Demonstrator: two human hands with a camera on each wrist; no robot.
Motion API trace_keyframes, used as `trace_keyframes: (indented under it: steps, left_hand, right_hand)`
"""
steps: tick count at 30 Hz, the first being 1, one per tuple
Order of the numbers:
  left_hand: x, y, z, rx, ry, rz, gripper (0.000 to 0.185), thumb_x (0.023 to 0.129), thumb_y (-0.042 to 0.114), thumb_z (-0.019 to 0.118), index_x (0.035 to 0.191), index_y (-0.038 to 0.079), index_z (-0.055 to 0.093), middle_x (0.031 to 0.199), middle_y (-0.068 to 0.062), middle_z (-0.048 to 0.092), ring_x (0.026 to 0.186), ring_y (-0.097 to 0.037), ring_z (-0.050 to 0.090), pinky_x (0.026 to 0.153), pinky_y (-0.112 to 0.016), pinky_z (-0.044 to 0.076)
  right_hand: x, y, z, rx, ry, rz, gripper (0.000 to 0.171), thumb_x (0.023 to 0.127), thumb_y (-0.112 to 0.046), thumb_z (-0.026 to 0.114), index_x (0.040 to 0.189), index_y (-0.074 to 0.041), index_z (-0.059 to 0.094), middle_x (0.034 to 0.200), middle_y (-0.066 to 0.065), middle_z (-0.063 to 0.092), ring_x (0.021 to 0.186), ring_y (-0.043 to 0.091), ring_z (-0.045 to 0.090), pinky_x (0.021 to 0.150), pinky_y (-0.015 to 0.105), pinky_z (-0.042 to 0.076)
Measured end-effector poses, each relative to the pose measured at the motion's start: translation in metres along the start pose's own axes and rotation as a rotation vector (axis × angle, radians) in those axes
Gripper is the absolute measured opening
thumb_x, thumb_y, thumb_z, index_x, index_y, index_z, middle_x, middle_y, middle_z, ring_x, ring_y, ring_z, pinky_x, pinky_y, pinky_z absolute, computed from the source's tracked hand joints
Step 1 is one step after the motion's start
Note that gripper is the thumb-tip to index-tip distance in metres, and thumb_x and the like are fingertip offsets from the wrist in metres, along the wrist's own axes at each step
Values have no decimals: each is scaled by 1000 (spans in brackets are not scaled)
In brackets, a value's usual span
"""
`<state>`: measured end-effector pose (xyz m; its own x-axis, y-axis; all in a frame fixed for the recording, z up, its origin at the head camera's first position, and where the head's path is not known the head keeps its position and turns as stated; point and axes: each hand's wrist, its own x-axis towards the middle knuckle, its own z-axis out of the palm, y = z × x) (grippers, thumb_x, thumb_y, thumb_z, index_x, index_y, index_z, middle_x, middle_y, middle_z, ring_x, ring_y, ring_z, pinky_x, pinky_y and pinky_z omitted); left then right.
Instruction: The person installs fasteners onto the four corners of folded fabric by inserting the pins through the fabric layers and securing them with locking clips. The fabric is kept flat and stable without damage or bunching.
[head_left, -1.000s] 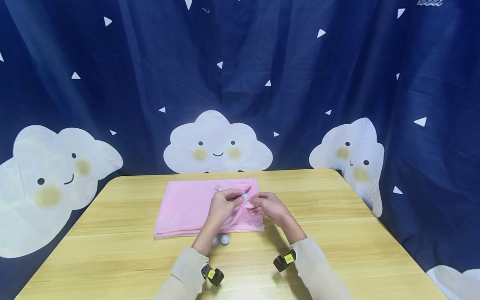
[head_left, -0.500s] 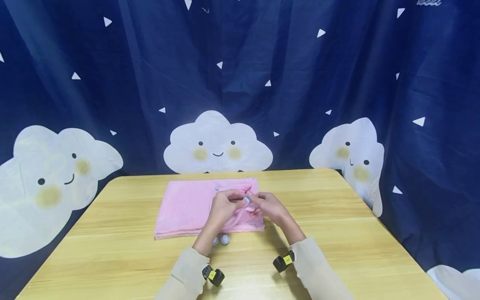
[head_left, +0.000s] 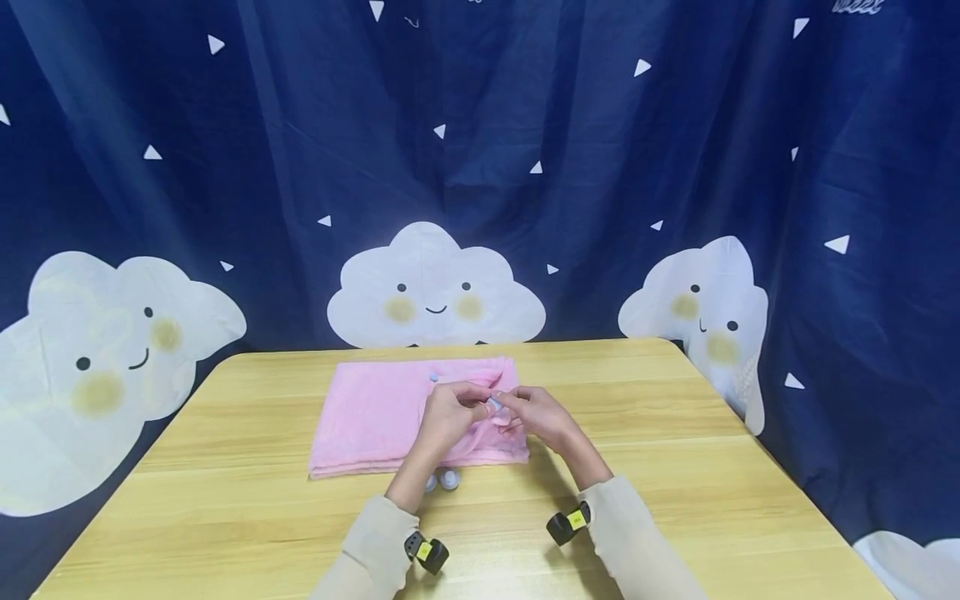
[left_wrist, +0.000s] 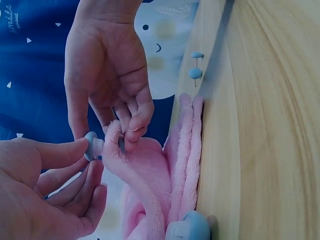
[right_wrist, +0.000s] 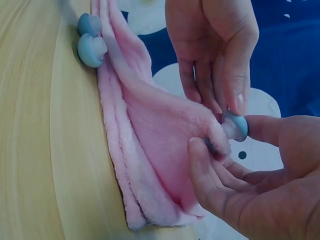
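A folded pink towel [head_left: 367,417] lies on the wooden table [head_left: 675,467]. Both hands meet over its right part, where a fold is lifted. My left hand [head_left: 450,412] holds a blue round-headed pin [left_wrist: 92,146] by its cap between thumb and fingers [left_wrist: 60,152]. My right hand [head_left: 536,412] pinches the raised fold [right_wrist: 155,130] between thumb and fingers, its thumb against the same pin cap [right_wrist: 236,125]. In the right wrist view the left hand's fingertips [right_wrist: 230,102] rest on top of the cap. The pin's shaft is hidden in the plush.
Two more blue pins [head_left: 442,480] lie at the towel's near edge by my left forearm, and another [head_left: 433,377] sits near its far edge. A dark blue curtain with white clouds [head_left: 435,287] hangs behind the table. Bare wood surrounds the towel.
The two hands have drawn slightly closer together, and the blue pin sits a little lower, tighter against the raised fold. The towel and the loose pins have not moved.
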<state>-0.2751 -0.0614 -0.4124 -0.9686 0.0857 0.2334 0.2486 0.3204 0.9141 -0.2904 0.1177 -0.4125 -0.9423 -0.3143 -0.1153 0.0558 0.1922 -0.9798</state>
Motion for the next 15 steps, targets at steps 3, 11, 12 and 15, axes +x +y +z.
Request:
trace_keyframes:
  steps: [3,11,12,15]
  left_hand:
    - [0,1,0,-4,-9,-6,17,83,5,80,99,2,78,99,-13,79,95,-25,75,89,-40,59]
    - [1,-2,1,10,-31,-16,17,83,5,80,100,3,77,100,-12,79,95,-25,75,88,-39,59]
    - [2,-3,1,10,-31,-18,17,83,5,80,100,4,77,100,-11,79,94,-24,75,88,-39,59]
    - [2,-3,1,3,-38,-33,20,81,4,80,101,4,77,99,-11,78,92,-23,74,85,-37,60]
  right_hand:
    - [0,0,0,25,-9,1,29,103,-25,57,105,4,61,85,4,65,71,13,66,70,28,57]
    - [1,0,-1,79,-23,-23,25,102,-19,57,105,5,59,83,2,62,69,11,64,69,25,57]
    - [1,0,-1,82,-15,-24,25,102,-19,58,106,6,59,83,2,62,69,10,64,68,25,57]
    - [1,0,0,84,29,-24,29,101,-20,58,109,8,60,83,3,64,70,11,64,68,24,56]
